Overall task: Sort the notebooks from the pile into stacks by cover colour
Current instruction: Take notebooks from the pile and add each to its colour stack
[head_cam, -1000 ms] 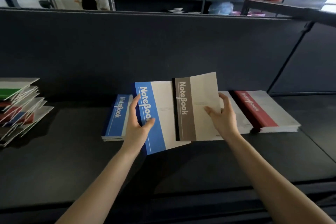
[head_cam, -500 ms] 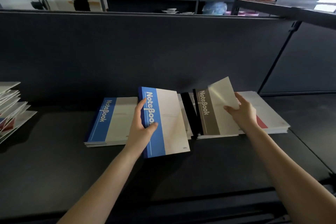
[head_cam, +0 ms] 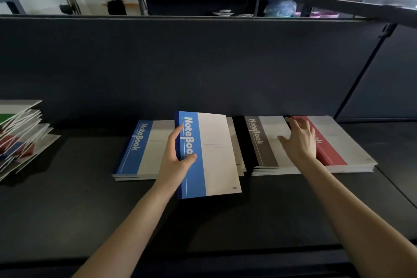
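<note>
My left hand (head_cam: 175, 156) grips a blue notebook (head_cam: 211, 156) by its spine edge, tilted above the table. Just left of it lies the blue stack (head_cam: 144, 149). A brown notebook (head_cam: 264, 142) lies flat on top of the brown stack, and my right hand (head_cam: 299, 140) rests on it with fingers spread. The red stack (head_cam: 338, 142) lies right of that, partly under my right hand. The mixed pile (head_cam: 20, 133) of unsorted notebooks sits at the far left edge. A further stack between the blue and brown ones is mostly hidden by the held notebook.
The dark table (head_cam: 67, 198) runs up to a dark partition wall (head_cam: 203, 63) right behind the stacks. Shelves with tubs and bottles stand beyond the partition. A seam in the table surface runs at the far right.
My right hand has laid the brown notebook flat on the brown stack and now rests on it. My left hand still holds the blue notebook, a little closer to the blue stack.
</note>
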`<state>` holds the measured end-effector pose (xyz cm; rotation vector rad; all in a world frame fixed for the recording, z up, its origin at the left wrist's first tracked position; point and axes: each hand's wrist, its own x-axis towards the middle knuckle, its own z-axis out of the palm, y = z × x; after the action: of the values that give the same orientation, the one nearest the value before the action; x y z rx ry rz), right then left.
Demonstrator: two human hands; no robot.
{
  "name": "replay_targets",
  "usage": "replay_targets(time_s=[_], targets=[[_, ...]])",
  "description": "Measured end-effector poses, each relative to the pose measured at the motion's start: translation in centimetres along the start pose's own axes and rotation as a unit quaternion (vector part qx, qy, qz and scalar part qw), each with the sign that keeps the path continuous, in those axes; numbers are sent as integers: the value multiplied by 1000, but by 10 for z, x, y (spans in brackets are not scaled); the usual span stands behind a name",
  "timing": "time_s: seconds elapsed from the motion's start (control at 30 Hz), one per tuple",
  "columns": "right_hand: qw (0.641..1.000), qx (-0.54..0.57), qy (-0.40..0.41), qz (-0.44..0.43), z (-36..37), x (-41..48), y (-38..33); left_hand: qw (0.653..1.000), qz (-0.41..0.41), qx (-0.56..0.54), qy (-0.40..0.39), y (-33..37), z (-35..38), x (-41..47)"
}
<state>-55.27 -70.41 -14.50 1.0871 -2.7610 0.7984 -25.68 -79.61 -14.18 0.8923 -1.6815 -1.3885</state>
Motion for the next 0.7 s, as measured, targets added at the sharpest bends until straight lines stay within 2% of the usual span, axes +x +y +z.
replay_targets(time_s=[0.13,0.23,0.3,0.37,0.43,0.57,0.7], targets=[[993,106,16,-42,-2,-15,-25,1000,3,-13,-4,-1,-2,-3],[978,196,-21,-71,-3,-36,-59,1000,10,-24,-2,1,-6,-3],[959,240,-116,-96,-4,-52,-84,999,18,-31,2,5,-10,-4],[917,293,-248,-109,2,-67,-104,999,27,-36,12,8,-15,-6],[879,346,-316,-86,10,-80,-121,998,33,-38,27,9,-23,-8],[864,397,-296,-90,24,-98,-145,997,28,-39,53,4,-48,-13],[883,373,-253,-133,39,-111,-170,997,15,-10,80,-2,-73,-17]])
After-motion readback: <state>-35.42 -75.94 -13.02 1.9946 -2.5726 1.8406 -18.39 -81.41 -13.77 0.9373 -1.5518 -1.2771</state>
